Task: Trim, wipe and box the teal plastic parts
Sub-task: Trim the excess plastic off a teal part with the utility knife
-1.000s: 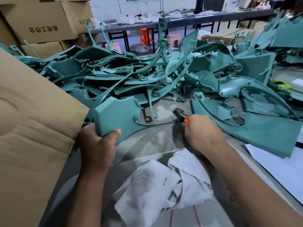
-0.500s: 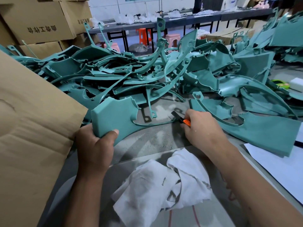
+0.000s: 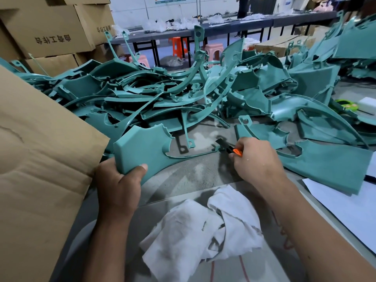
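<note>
My left hand [image 3: 120, 182] grips the wide end of a teal plastic part [image 3: 146, 147], thumb on its front face, holding it tilted above the grey table [image 3: 195, 176]. The part's thin curved arm runs right to its tip. There my right hand [image 3: 254, 159] holds a black and orange trimming knife [image 3: 230, 148], blade against the tip. A crumpled white cloth [image 3: 203, 231] lies on the table near me, between my forearms. A big heap of teal parts [image 3: 183, 94] fills the table behind.
A brown cardboard box flap [image 3: 40, 159] stands close at the left. More cartons [image 3: 44, 29] are stacked at the far left. A large teal part [image 3: 329, 165] and white paper [image 3: 345, 204] lie at the right. Dark tables and orange and pink stools stand behind.
My right hand with the knife has shifted slightly up and right along the tip of the part's arm. My left hand keeps its grip on the part.
</note>
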A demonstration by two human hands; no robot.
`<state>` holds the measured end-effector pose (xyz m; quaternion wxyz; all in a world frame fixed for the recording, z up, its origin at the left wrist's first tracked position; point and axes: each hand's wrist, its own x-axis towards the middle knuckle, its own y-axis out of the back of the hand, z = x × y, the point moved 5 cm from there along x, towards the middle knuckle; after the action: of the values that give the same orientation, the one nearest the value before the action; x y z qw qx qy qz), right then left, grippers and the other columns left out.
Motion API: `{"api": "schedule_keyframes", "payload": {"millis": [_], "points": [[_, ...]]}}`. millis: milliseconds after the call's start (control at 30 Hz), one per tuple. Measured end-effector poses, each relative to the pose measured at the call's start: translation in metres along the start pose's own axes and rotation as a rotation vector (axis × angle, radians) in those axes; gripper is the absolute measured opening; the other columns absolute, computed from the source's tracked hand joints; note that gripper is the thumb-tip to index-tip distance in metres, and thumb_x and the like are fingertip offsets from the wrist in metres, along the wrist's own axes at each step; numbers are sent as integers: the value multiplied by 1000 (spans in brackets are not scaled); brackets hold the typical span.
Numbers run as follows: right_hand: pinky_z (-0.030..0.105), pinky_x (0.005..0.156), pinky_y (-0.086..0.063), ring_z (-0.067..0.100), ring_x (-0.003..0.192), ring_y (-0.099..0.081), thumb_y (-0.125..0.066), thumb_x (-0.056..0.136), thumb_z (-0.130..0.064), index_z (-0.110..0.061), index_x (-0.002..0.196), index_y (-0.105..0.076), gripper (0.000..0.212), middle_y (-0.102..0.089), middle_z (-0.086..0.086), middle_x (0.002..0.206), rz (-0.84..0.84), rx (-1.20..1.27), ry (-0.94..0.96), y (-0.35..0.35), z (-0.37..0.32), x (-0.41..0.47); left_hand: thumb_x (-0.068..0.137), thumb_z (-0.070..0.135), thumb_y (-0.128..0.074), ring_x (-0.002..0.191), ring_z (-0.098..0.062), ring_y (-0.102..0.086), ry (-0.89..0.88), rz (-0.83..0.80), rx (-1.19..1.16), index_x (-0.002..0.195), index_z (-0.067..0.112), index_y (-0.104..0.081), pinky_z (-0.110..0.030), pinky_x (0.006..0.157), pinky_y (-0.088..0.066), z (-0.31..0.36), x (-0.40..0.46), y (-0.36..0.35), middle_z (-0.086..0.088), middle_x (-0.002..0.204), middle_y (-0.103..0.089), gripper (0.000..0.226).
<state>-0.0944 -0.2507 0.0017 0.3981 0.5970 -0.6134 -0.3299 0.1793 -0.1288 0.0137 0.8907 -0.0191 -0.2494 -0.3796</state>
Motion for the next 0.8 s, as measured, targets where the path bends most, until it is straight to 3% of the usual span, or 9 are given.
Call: {"api": "schedule_keyframes", "payload": {"millis": [167, 333, 500, 600, 700, 800], "points": [[42, 77, -57, 35, 84, -64, -69, 95, -34, -19, 97, -65, 15, -67, 9, 88, -4, -9, -23, 0, -2, 0, 64, 18, -69, 60, 8, -65, -23, -13, 18, 73, 52, -74, -9, 52, -48, 6, -1, -1, 29, 66, -69, 36], [41, 76, -56, 35, 83, -63, -67, 96, -33, -17, 95, -64, 16, -65, 10, 86, -18, -7, -45, -4, -2, 2, 65, 18, -68, 59, 8, -64, -42, -15, 28, 74, 53, -74, -10, 53, -48, 11, -2, -2, 28, 66, -69, 36], [36, 65, -40, 24, 62, -46, -59, 100, -23, -14, 77, -44, 29, -48, 8, 72, 15, -48, -149, 1, 20, 9, 66, 18, -68, 58, 11, -62, -25, 40, 19, 71, 56, -72, -9, 53, -48, 11, -1, 10, 33, 62, -66, 38], [37, 65, -44, 32, 71, -54, -66, 98, -30, -16, 92, -52, 21, -52, 4, 74, 90, -69, -57, 3, 10, 2, 65, 19, -69, 54, 10, -60, -16, 44, 34, 68, 50, -73, -10, 50, -47, 10, -1, 8, 31, 59, -65, 31], [35, 63, -43, 28, 72, -55, -68, 97, -40, -20, 101, -54, 24, -55, 0, 77, 169, -58, 112, 6, -10, -7, 65, 21, -69, 53, 7, -59, -25, 36, 46, 69, 54, -72, -14, 50, -47, 13, -1, 5, 31, 59, -65, 33], [38, 68, -49, 28, 79, -59, -65, 94, -29, -20, 101, -57, 14, -61, 2, 88, 149, -96, 240, 3, -22, -12, 65, 20, -69, 54, 9, -60, -22, 43, 42, 68, 56, -71, -11, 50, -48, 13, -2, 6, 32, 59, -65, 36]]}}
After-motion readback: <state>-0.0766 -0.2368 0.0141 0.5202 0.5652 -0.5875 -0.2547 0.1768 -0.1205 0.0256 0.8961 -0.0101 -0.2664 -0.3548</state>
